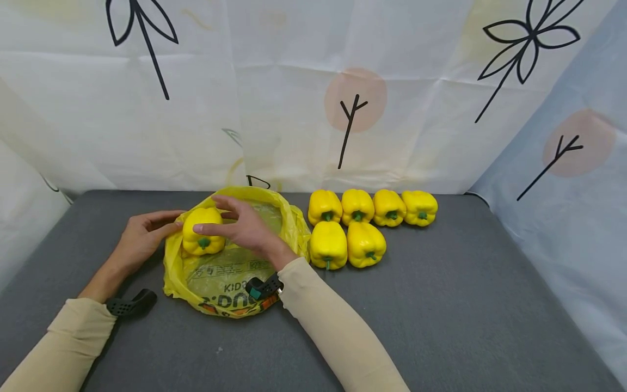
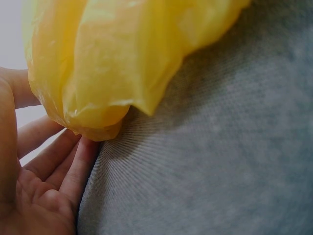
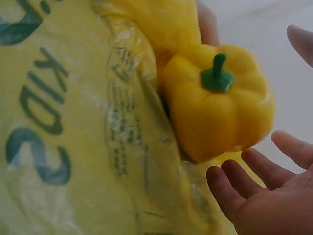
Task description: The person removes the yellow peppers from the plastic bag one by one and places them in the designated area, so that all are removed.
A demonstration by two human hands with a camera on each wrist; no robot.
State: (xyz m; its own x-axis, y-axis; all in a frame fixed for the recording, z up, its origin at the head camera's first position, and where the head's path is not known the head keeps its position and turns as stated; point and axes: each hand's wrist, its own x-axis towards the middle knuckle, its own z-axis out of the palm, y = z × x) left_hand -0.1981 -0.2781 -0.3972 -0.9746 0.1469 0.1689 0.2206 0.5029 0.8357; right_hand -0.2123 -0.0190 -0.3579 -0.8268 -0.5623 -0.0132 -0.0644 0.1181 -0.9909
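A yellow bell pepper (image 1: pixel 203 239) with a green stem lies in the left part of an open yellow plastic bag (image 1: pixel 289 228). My left hand (image 1: pixel 142 239) holds the bag's left rim beside this pepper. In the left wrist view, the thumb and fingers (image 2: pixel 73 171) lie around a bulge of the plastic. Over the pepper's right side reaches my right hand (image 1: pixel 245 226), its fingers spread. The right wrist view shows a gap between the right fingers (image 3: pixel 266 169) and the pepper, with nothing held.
Two rows of yellow bell peppers (image 1: pixel 329 245) stand right of the bag on the grey table (image 1: pixel 441 305). Behind it hangs a white patterned sheet (image 1: pixel 284 109). Black straps (image 1: pixel 132 304) are on both wrists, and printed lettering shows inside the bag.
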